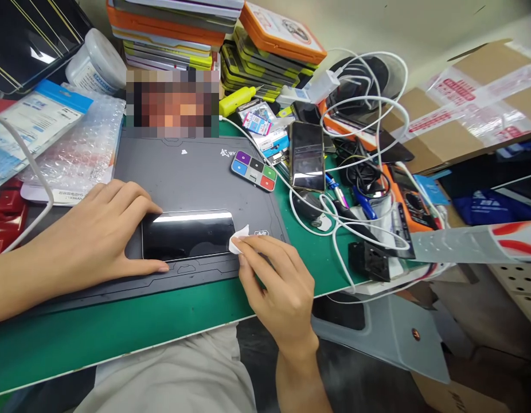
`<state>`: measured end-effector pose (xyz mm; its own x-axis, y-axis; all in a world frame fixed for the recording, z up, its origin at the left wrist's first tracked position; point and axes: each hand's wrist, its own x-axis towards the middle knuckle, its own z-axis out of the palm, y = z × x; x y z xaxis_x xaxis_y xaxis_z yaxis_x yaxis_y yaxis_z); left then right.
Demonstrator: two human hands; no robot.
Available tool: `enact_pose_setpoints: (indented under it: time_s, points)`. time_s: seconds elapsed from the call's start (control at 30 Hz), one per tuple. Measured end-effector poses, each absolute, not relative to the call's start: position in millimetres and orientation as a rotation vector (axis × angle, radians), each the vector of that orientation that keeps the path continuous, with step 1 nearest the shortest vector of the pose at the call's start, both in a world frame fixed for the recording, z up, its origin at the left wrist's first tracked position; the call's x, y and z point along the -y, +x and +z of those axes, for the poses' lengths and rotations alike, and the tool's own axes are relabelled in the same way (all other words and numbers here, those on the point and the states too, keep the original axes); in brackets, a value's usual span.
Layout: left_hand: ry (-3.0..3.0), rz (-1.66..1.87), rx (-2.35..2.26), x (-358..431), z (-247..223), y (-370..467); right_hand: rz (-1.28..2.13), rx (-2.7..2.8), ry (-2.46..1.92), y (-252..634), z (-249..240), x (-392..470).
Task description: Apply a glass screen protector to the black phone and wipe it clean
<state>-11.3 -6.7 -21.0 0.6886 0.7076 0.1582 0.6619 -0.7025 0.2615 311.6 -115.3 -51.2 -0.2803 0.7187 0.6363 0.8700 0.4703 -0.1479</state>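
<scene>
A smartphone with a dark, glossy screen lies face up on a grey work mat. My left hand grips its left end, with the thumb along the near edge and the fingers at the far edge. Pinched between the fingertips of my right hand is a folded white wipe, which touches the right end of the phone. Behind the phone, a small block with coloured squares rests on the mat.
To the right lie a second phone, tangled white cables, a multimeter and a black box. Stacked cases stand at the back. Bubble wrap and a white tub are at left. The green table's edge runs nearest me.
</scene>
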Motion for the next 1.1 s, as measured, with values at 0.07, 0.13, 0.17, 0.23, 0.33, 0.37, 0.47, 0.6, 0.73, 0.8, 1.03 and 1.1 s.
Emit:
enact_pose_setpoints:
  time_s: [0.07,0.13,0.17,0.23,0.33,0.37,0.47,0.6,0.73,0.8,1.03,1.1]
  points:
    - [2.666,0.366,-1.142,7,-20,-10,-0.343,2.058,-1.326,309,-54,117]
    - [2.639,0.347,-1.173,8,-20,-9,-0.387,2.06,-1.351,306,-57,122]
    - [2.635,0.339,-1.18,8,-20,-9,-0.402,2.066,-1.367,304,-58,125]
    - [2.642,0.338,-1.177,8,-21,-8,-0.416,2.079,-1.393,302,-58,130]
    - [2.69,0.343,-1.164,8,-23,-9,-0.429,2.088,-1.406,298,-57,134]
    - [2.706,0.344,-1.164,8,-24,-9,-0.423,2.094,-1.401,297,-55,134]
    - [2.731,0.355,-1.158,8,-27,-10,-0.39,2.109,-1.379,290,-52,132]
    - [2.781,0.375,-1.12,8,-27,-11,-0.338,2.107,-1.36,281,-48,128]
    - [2.782,0.383,-1.124,8,-28,-11,-0.314,2.117,-1.336,275,-46,123]
    - [2.753,0.387,-1.133,7,-29,-12,-0.311,2.118,-1.324,272,-45,121]
    - [2.843,0.42,-1.078,8,-27,-13,-0.297,2.125,-1.25,257,-45,117]
    - [2.824,0.371,-1.081,8,-24,-13,-0.271,2.138,-1.21,253,-46,117]
